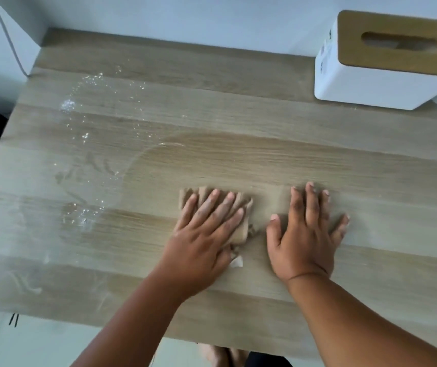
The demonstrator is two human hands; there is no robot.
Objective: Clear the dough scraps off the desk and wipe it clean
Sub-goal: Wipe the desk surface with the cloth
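Head view, tissue box [387,62] far right, flour [84,128] left of hands.

pale wood-grain desk [238,123], white tissue box [365,80]

Soft, even daylight falls on my desk [238,123], with faint shadows under my hands; the flour dust [68,105] glints at the left, my right hand [306,234] looks slightly motion-blurred, and the wide lens bends the edges
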